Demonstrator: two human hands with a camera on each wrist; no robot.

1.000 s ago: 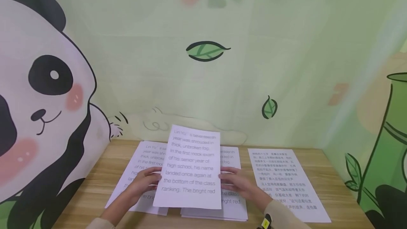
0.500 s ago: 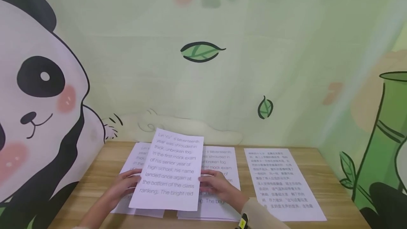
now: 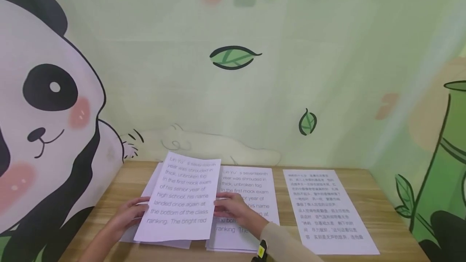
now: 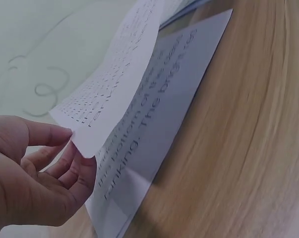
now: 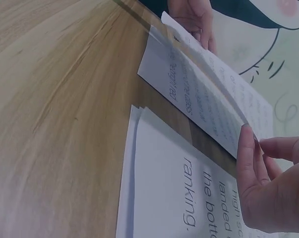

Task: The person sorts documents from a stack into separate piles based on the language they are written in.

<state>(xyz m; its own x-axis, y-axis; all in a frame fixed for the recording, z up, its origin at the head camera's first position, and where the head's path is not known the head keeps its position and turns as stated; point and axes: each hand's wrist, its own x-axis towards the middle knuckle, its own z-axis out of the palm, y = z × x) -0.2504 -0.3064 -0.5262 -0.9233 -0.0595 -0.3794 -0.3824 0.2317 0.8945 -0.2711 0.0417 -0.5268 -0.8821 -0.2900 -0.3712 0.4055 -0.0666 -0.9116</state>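
A white sheet of paper (image 3: pixel 178 201) printed with large English text is held up between both hands, tilted toward me. My left hand (image 3: pixel 128 215) pinches its left edge; in the left wrist view, thumb and fingers meet at the sheet's border. On the opposite edge, my right hand (image 3: pixel 236 209) pinches the paper between thumb and fingertips. Underneath lies another printed sheet (image 4: pixel 154 119), mostly covered by the held one in the head view. To the right, partly behind my right hand, is a small stack of English sheets (image 3: pixel 251 177) with slightly uneven edges.
A sheet with Chinese text (image 3: pixel 327 213) lies at the right of the wooden table (image 3: pixel 378 205). Behind the table hangs a light green backdrop (image 3: pixel 174 72) with a large panda, leaves and bamboo drawn on it.
Both hands have carried the held sheet leftward, from over the middle stack to above the left sheet, and slightly lower. More of the middle stack's text now shows.
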